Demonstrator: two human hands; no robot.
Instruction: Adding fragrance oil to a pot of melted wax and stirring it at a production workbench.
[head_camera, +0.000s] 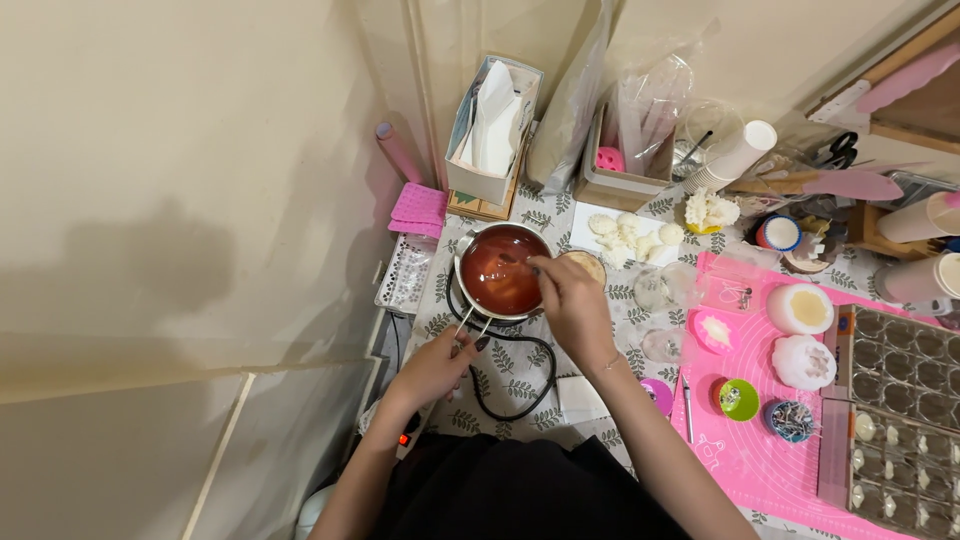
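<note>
A small metal pot (463, 287) full of red liquid (498, 268) stands on a burner near the table's left edge. My left hand (440, 362) grips the pot's wire handle (472, 324) at its near side. My right hand (567, 298) reaches over the pot's right rim and holds a thin stirring stick (522, 264) whose tip is in the red liquid. White lumps show under the liquid's surface.
A black cable (520, 370) loops in front of the pot. White wax shapes (630, 237) lie behind it. A pink mat (760, 440) to the right carries small bowls, white moulds (803, 361) and clear mould trays (900, 420). Boxes, cups and tools crowd the back; a wall is on the left.
</note>
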